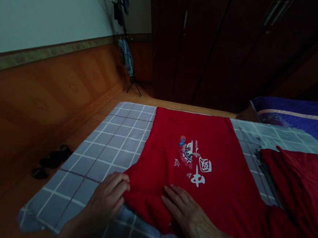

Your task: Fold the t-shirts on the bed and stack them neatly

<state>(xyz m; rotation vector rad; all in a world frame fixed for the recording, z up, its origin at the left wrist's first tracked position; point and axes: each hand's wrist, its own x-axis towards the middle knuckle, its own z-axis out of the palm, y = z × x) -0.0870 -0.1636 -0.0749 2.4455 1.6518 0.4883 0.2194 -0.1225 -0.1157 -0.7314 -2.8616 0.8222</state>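
Observation:
A red T-shirt (216,147) lies spread on a grey checked bed sheet (116,137), its printed front facing up with white characters and a colourful figure. At the shirt's left edge, my left hand (112,192) has its fingers curled closed on the sleeve cloth. My right hand (188,208) rests flat on the shirt near the lower part of the print, fingers stretched out. Some fabric is bunched between the two hands. The shirt's lower right part runs out of view at the bottom.
More red clothing (309,180) lies in a pile at the right. Behind it is a purple patterned cover (299,115). Dark shoes (52,159) sit on the floor at left. A coat stand (126,37) with clothes stands by the dark wardrobe (202,38).

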